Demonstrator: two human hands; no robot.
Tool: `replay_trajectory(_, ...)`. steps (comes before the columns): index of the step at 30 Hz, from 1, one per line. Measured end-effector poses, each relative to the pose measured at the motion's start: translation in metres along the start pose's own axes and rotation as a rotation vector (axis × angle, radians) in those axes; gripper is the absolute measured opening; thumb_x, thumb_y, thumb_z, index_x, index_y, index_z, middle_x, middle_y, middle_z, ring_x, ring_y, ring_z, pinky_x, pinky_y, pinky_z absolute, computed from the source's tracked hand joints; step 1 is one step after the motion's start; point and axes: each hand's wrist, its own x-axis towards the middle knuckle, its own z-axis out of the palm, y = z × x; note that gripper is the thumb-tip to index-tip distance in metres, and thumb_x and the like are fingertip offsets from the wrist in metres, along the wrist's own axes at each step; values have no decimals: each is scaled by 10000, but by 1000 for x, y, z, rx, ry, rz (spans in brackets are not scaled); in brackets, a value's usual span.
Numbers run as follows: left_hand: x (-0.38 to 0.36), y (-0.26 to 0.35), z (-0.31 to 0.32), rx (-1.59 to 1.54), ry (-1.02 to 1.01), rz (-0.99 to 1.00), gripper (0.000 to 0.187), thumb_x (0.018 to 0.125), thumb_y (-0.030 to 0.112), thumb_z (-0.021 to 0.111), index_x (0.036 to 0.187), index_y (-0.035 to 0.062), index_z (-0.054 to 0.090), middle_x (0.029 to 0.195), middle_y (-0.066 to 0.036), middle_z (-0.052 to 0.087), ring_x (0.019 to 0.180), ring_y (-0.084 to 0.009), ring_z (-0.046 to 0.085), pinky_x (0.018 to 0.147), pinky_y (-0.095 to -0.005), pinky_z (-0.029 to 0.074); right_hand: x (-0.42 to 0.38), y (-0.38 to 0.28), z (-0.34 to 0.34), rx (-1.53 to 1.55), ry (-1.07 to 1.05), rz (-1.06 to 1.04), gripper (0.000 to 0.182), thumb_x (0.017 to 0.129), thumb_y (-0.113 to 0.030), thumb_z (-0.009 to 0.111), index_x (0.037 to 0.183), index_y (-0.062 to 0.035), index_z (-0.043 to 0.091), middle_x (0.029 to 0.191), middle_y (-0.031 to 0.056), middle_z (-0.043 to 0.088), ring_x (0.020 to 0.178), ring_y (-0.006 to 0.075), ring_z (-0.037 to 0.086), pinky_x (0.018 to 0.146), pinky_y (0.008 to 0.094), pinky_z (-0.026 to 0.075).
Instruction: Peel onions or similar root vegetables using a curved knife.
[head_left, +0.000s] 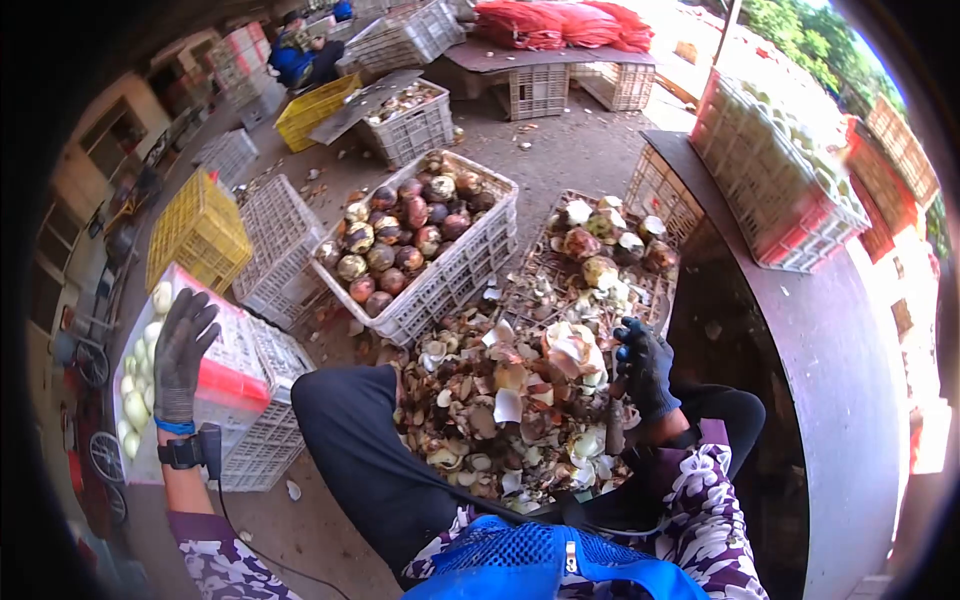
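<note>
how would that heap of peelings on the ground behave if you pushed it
The heap of peelings would probably scatter rather than slide whole, since it is loose, curled pieces. The pieces look thin, so likely light, and the pale ones may be moist and slippery.

yellow crate [198,228] — upturned | red sacks [560,24] on pallet table | person in blue [305,55] — far back
</note>
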Motion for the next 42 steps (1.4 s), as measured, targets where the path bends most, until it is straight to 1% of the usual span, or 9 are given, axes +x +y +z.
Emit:
replay_trajectory(5,81,10,245,194,-466,-53,576,896,190,579,1401,20,360,1311,-150,492,1193,-235,504,1000,-350,425,2,-19,-8,252,-21,55,309,907,-202,559,1134,6,586,876,91,665,514,87,539,401,204,416)
replay_trajectory(8,128,-56,342,399,-721,19,642,872,305,643,1398,55,374,1299,-167,511,1187,-257,513,997,-384,435,-8,-40,-12,264,-86,12,367,934,-272,559,1152,24,561,864,70,653,531,69,549,409,181,424)
replay_trajectory(16,144,-220,531,983,-644,449,689,802,306,673,1348,-13,400,1324,-262,457,1254,-387,424,1062,-416,337,-14,-67,-33,380,-36,61,378,939,-253,561,1157,55,541,829,75,636,537,83,564,422,193,452)
replay_trajectory(21,140,-245,555,1012,-478,530,716,670,272,774,1274,8,494,1275,-238,480,1209,-379,443,1054,-436,328,-17,-75,-39,456,-31,111,347,939,-224,559,1140,59,556,835,85,642,541,94,581,428,202,461)
replay_trajectory(24,135,-247,557,1004,-553,458,731,617,257,812,1244,25,518,1269,-225,482,1214,-365,437,1048,-436,331,-17,-76,-42,459,-32,104,338,942,-217,556,1140,58,557,835,91,643,538,96,589,429,205,468)
replay_trajectory(33,141,-273,558,683,-598,394,738,608,71,816,1264,48,480,1201,-139,561,1135,-286,529,1014,-345,402,-16,-72,-42,443,-61,96,310,945,-198,554,1117,60,573,818,92,654,524,97,586,417,206,461)
replay_trajectory(38,131,-221,538,-27,-646,-147,665,674,35,803,1256,63,481,1199,-64,552,1082,-193,541,951,-315,456,-20,-76,-31,311,-99,70,302,928,-209,579,1092,43,599,788,83,652,501,100,576,404,205,434)
replay_trajectory(40,122,-192,516,-189,-656,-156,633,727,24,748,1289,78,461,1228,-70,532,1114,-185,533,952,-305,460,-21,-73,-24,180,-94,59,288,917,-205,589,1100,18,609,772,73,655,499,75,558,408,199,408)
replay_trajectory(42,110,-158,491,-400,-695,-368,609,789,103,717,1318,58,419,1226,-102,528,1114,-219,554,900,-344,519,-23,-67,-16,14,-93,42,283,914,-202,596,1099,11,612,765,69,656,508,64,552,423,197,405)
